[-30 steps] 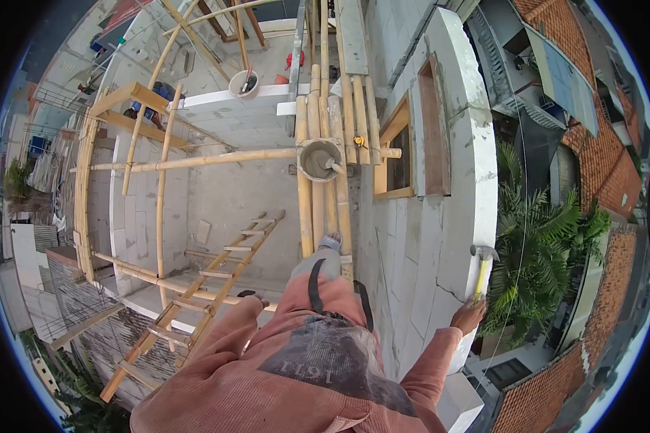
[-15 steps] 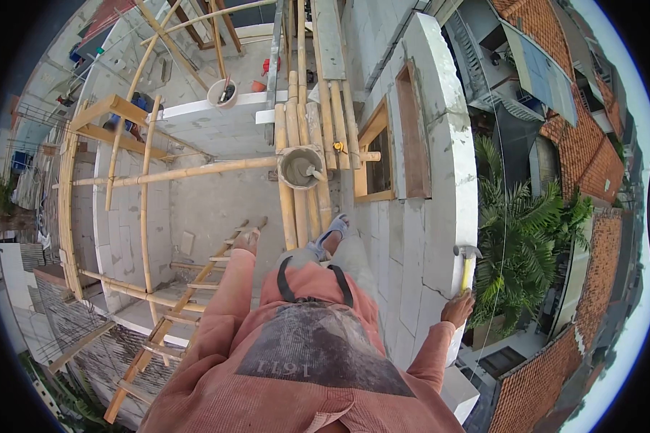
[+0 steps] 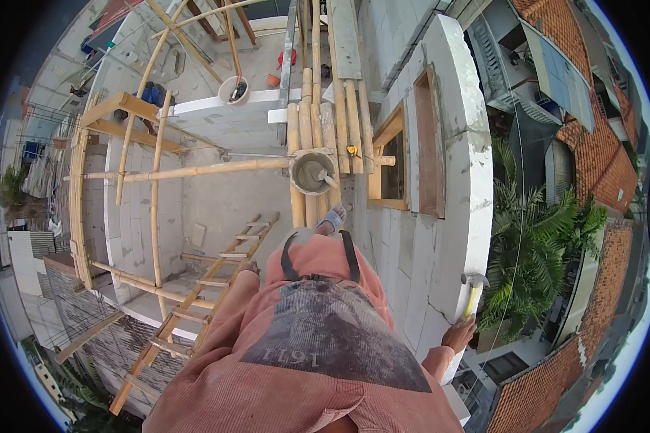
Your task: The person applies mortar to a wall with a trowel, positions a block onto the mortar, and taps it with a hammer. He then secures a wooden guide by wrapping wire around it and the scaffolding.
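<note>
My right hand [image 3: 458, 333] is closed around the lower end of a hammer [image 3: 472, 299] with a yellow handle. The hammer's metal head is at the top edge of the white block wall [image 3: 475, 180]. My left hand [image 3: 250, 268] hangs low at my left side, near the wooden ladder [image 3: 217, 281] in this view; its fingers are mostly hidden by the forearm and too small to make out. Ahead of my feet, a bucket of grey mortar [image 3: 313, 173] sits on the bamboo poles, with a tool's handle sticking out.
Bamboo poles [image 3: 217, 169] cross as scaffolding at the left and ahead. A floor lies far below. Another person [image 3: 150, 95] in blue is at the upper left. A white bucket [image 3: 234, 92] stands further off. Palms [image 3: 531, 260] and tiled roofs [image 3: 599, 151] lie beyond the wall.
My view has shifted, so the surroundings sit slightly further right. My right hand and the hammer appear lower along the wall top. My left hand has drawn back toward my body.
</note>
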A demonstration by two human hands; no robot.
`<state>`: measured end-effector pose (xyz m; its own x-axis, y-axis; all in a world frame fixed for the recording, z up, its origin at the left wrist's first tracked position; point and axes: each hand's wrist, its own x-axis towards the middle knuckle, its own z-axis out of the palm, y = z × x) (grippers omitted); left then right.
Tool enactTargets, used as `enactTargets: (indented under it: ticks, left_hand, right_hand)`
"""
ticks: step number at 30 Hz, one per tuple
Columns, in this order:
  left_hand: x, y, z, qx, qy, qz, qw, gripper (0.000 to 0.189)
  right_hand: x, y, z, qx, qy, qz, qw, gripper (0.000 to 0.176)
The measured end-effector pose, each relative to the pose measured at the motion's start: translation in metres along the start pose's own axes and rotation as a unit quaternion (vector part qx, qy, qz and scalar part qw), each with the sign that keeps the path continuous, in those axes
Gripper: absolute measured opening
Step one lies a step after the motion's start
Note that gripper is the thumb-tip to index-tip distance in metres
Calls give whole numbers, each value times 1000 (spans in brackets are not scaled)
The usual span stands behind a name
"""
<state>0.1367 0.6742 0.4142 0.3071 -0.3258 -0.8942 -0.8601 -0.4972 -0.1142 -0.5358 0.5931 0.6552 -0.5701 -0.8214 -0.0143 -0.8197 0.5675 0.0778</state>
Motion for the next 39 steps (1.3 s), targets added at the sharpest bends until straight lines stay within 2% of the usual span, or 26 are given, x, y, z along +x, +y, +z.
enactTargets:
  ticks: [2, 3, 5, 7, 9, 11, 13, 15, 16, 17, 18, 21, 23, 24, 26, 28, 29, 30, 32, 33, 34, 37, 38, 39]
  left_hand:
    - [38, 12, -21, -63, 19, -49, 997, 41]
    - [53, 16, -29, -159, 60, -117, 979, 43]
    - [56, 25, -67, -215, 81, -91, 969, 41]
    - [21, 50, -128, -267, 123, -40, 955, 33]
    - [22, 60, -163, -275, 144, -16, 950, 30]
    - [53, 65, -173, -248, 149, -23, 957, 33]
    - [76, 65, -167, -220, 151, -31, 963, 35]
    - [59, 76, -190, -226, 137, -26, 964, 34]
    - [5, 98, -226, -246, 116, -19, 962, 33]
    - [-8, 104, -235, -264, 104, -13, 959, 32]
    - [-20, 109, -244, -283, 92, -7, 955, 30]
    - [13, 97, -208, -346, 102, 2, 933, 21]
    - [18, 86, -188, -415, 150, 3, 898, 19]
    - [13, 76, -180, -378, 138, -8, 915, 16]
    - [1, 60, -177, -319, 127, -48, 938, 26]
    - [-10, 59, -175, -258, 99, -80, 958, 43]
    - [-13, 59, -167, -224, 75, -87, 968, 53]
    - [4, 47, -147, -286, 22, -95, 953, 55]
    - [27, 27, -111, -328, -24, -113, 937, 58]
    - [28, 24, -100, -312, -18, -130, 941, 58]
    - [28, 22, -89, -296, -12, -148, 944, 59]
    - [31, 12, -63, -145, -108, -20, 983, 46]
    - [37, 10, -47, -139, -107, -19, 984, 45]
    - [51, 11, -18, -174, -95, -55, 979, 44]
  right_hand:
    - [-3, 3, 0, -42, 13, -23, 999, 43]
    - [-8, -12, -18, -18, 6, 5, 1000, 42]
    - [-17, -48, -55, 31, -9, 61, 998, 40]
    - [-13, -26, -43, 32, -41, 52, 997, 41]
    - [-13, -26, -46, 54, -58, 68, 995, 42]
    - [-14, -51, -67, 101, -56, 105, 988, 43]
    - [-21, -55, -70, 132, -44, 98, 985, 43]
    - [-26, -77, -74, 179, -46, 89, 979, 43]
    - [-29, -96, -84, 203, -56, 81, 974, 42]
    - [-30, -113, -89, 228, -65, 72, 969, 41]
    - [-29, -125, -84, 245, -52, 16, 968, 38]
    - [-22, -176, -79, 231, -153, -1, 961, 38]
    - [-22, -197, -68, 239, -190, -21, 952, 38]
    - [-15, -215, -57, 247, -212, -45, 944, 39]
    - [-11, -225, -25, 246, -278, -46, 927, 40]
    - [-3, -223, 14, 220, -370, -41, 902, 41]
    - [0, -230, 19, 241, -373, -79, 893, 43]
    - [4, -229, 27, 241, -370, -112, 890, 44]
    - [14, -220, 64, 224, -356, -175, 890, 47]
    - [21, -217, 81, 205, -346, -205, 892, 48]
    - [27, -221, 84, 208, -354, -193, 891, 49]
    - [56, -204, 134, 198, -348, -212, 892, 48]
    - [67, -195, 154, 160, -339, -218, 901, 48]
    - [76, -188, 175, 124, -330, -226, 908, 49]
